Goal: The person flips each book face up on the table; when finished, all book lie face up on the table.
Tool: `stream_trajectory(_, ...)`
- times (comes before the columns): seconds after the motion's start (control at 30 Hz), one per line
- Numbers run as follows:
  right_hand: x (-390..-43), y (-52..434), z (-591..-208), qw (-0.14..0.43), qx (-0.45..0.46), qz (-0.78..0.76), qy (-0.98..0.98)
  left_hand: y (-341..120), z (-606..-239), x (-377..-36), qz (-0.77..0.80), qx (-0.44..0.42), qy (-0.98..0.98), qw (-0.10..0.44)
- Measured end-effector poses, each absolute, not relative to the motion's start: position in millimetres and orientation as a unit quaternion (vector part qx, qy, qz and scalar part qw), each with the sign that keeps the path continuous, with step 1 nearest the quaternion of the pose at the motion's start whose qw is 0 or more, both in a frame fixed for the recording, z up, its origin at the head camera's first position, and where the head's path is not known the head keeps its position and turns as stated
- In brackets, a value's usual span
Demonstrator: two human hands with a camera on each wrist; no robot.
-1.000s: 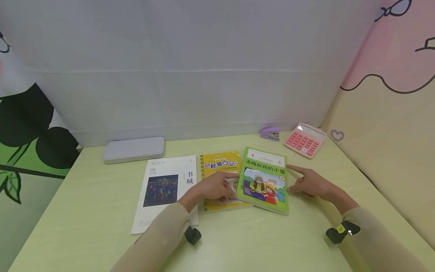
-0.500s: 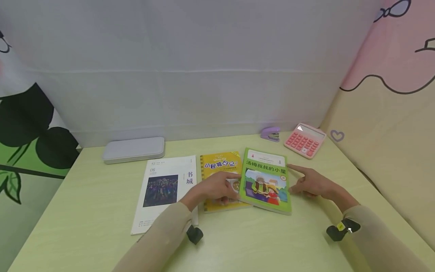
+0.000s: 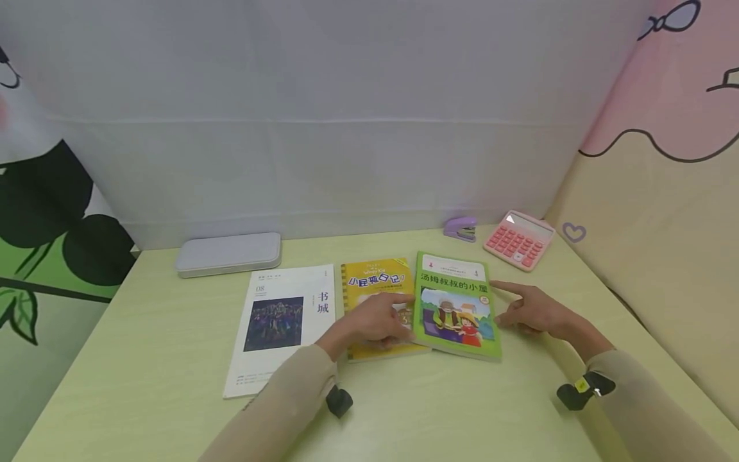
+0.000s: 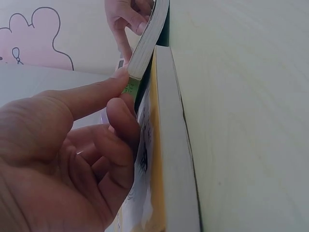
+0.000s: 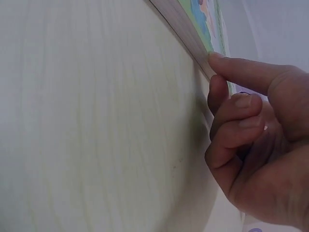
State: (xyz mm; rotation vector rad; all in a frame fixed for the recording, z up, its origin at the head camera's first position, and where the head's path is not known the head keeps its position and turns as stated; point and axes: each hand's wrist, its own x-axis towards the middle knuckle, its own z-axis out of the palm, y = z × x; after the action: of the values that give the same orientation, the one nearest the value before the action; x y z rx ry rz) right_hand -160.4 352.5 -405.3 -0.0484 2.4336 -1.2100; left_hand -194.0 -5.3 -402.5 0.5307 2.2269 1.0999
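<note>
A green book (image 3: 456, 311) with a cartoon cover lies between my two hands near the table's middle. My left hand (image 3: 372, 317) holds its left edge with thumb and index finger, over a yellow book (image 3: 378, 266). In the left wrist view, the left thumb meets the corner of the green book (image 4: 145, 53), close to the yellow book (image 4: 166, 121). My right hand (image 3: 531, 311) holds the right edge; in the right wrist view its thumb touches that edge while the other fingers curl. A white magazine (image 3: 271, 289) with a dark picture lies left of the yellow book.
A pale grey case (image 3: 229, 252) lies at the back left of the table (image 3: 127, 359). Toward the back right are a purple stapler (image 3: 460, 227) and a pink calculator (image 3: 518, 240). A white cloth (image 3: 323, 115) rises behind the table.
The green book has slid a little right and turned to sit straighter, overlapping the yellow book less. My left hand moved right with it; my right hand shifted only slightly right.
</note>
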Motion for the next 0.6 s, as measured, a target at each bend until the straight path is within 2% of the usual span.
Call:
stream_trajectory(0.33, -158.8, 356.3, -407.0, 0.186, -0.016, -0.434, 0.881, 4.7, -407.5, -192.2, 0.394, 0.194, 0.85, 0.292)
stream_trajectory(0.6, -155.4, 363.1, -404.3, 0.212, -0.021, -0.413, 0.886, 10.6, -408.5, -191.1, 0.389, 0.206, 0.851, 0.285)
